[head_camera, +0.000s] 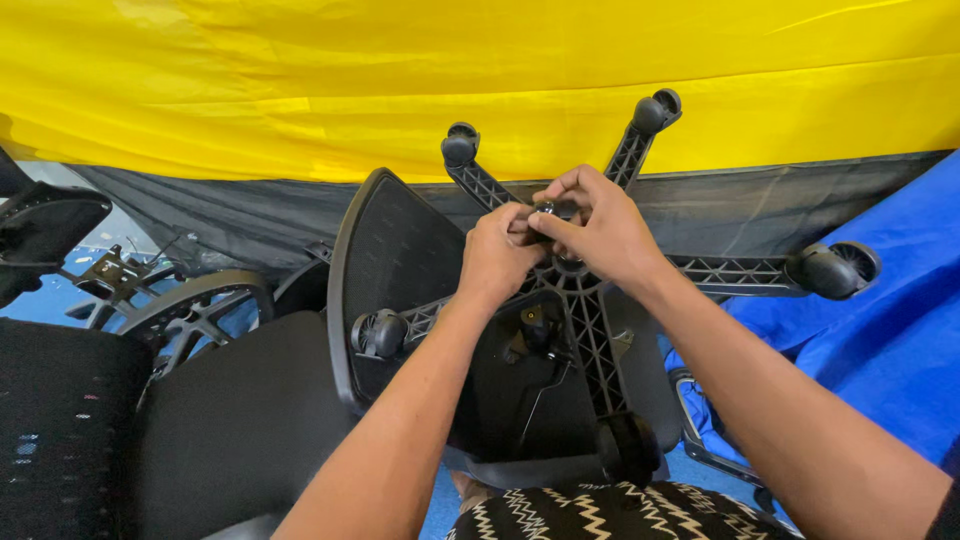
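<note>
While yellow cloth (480, 70) hangs behind, left hand (497, 255) and right hand (600, 235) pinch the chair base (585, 320) hub (black).

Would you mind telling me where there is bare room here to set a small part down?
Bare blue floor shows far left, beside the spare wheel base. Blue cloth lies open at right, below one caster. The middle is crowded: both hands meet at the chair base's hub.

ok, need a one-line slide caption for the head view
Both hands, left hand and right hand, meet at the hub of an upturned five-arm chair base, castors outward, against a yellow sheet.
</note>
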